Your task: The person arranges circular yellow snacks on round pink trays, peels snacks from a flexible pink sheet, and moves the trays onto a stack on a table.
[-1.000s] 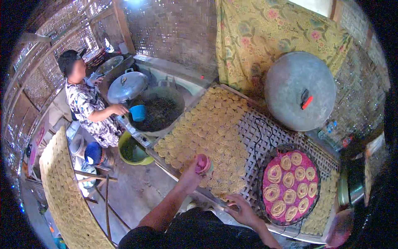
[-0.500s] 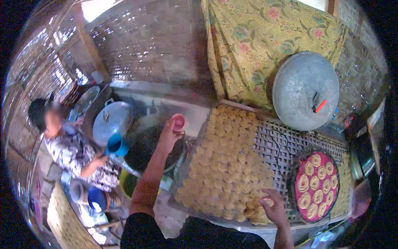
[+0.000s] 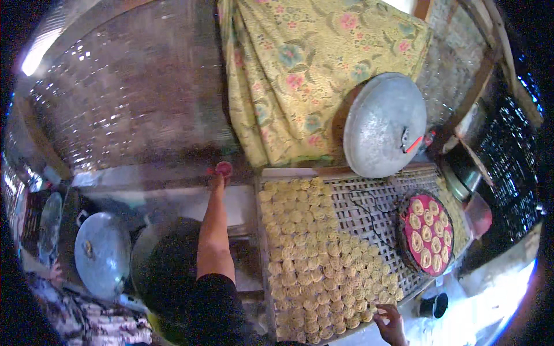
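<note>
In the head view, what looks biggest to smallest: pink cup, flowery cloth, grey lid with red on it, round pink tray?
1. Flowery cloth
2. Grey lid
3. Round pink tray
4. Pink cup

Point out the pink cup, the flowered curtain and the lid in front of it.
Pink cup (image 3: 224, 169): head view, its visible middle.
Flowered curtain (image 3: 314, 66): head view, mid-cloth.
Lid (image 3: 382, 124): head view, grey metal face.

Woven wall (image 3: 138, 92), yellow floral cloth (image 3: 288, 86)
</note>
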`<state>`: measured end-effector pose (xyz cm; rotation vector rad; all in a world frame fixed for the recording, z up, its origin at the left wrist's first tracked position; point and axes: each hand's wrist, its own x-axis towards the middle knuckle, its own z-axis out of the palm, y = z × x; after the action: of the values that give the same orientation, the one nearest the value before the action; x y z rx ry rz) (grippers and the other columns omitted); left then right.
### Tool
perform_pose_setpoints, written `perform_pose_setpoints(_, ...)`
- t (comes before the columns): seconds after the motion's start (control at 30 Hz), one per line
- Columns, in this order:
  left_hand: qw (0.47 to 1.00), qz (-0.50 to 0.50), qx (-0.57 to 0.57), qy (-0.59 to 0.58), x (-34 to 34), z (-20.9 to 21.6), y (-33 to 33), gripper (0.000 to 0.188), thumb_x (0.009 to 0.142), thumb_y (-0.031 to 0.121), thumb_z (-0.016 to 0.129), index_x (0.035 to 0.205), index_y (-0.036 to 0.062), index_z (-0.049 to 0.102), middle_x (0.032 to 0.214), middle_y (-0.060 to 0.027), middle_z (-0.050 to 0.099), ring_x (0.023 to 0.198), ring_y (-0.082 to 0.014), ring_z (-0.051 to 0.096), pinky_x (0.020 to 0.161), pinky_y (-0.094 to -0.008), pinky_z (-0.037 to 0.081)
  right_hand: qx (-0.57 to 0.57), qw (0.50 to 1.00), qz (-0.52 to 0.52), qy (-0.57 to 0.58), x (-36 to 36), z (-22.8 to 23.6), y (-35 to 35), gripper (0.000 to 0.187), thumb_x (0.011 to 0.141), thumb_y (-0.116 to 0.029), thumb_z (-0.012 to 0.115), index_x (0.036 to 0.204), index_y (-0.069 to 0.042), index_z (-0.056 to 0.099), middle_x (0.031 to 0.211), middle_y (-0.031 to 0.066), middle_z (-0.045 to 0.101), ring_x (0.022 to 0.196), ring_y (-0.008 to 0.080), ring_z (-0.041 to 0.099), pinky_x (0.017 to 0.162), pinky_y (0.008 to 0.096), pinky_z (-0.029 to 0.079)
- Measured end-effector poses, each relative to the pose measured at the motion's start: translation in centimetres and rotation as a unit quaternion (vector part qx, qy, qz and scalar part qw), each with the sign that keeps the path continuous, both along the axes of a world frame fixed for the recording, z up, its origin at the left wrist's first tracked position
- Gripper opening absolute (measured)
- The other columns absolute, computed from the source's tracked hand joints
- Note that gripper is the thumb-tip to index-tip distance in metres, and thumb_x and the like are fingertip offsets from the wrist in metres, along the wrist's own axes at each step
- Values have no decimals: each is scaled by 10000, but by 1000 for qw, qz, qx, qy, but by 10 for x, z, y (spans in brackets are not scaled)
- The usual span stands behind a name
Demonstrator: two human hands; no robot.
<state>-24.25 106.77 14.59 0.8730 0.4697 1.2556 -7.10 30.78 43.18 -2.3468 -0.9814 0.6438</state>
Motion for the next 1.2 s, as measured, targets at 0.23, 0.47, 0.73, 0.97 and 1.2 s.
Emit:
perform_pose_setpoints(0.23,984,54,-171,-17,46,-29,25,401,817,470,596,1016,123,559,929,-84,572,822,-225,533,698,-384,482,47,985,-146,-77,-33,5,-28,324,856,-92,630,1175,-69,577,1121,88,573,852,170,590,740,279,482)
perform_pose_setpoints(0.47,983,106,-102,111,29,-18,35,466,834,460,586,1131,113,491,1084,-97,497,979,-265,455,812,-419,413,61,983,-147,-89,-23,-10,-49,258,792,-131,686,1030,-45,637,999,146,567,836,231,616,720,327,533)
perform_pose_setpoints(0.73,975,100,-60,187,5,7,31,559,854,448,575,1262,101,414,1261,-112,411,1158,-310,366,943,-460,334,36,993,-76,-87,3,-3,-28,264,853,-245,639,1062,-83,640,939,156,615,820,289,624,748,377,503)
perform_pose_setpoints(0.97,956,67,-49,282,-46,54,-68,651,871,438,565,1377,91,346,1416,-125,335,1314,-350,289,1057,-495,264,48,982,-171,-60,66,-11,-62,262,868,-249,623,1043,-57,656,977,148,633,779,261,659,704,357,528)
perform_pose_setpoints(1.2,970,77,156,171,-149,159,-243,403,946,282,508,1287,70,473,1283,-112,491,1139,-271,504,993,-364,360,88,974,-201,-52,159,-8,-126,249,866,-233,625,1024,-43,661,956,160,648,772,257,661,697,364,527)
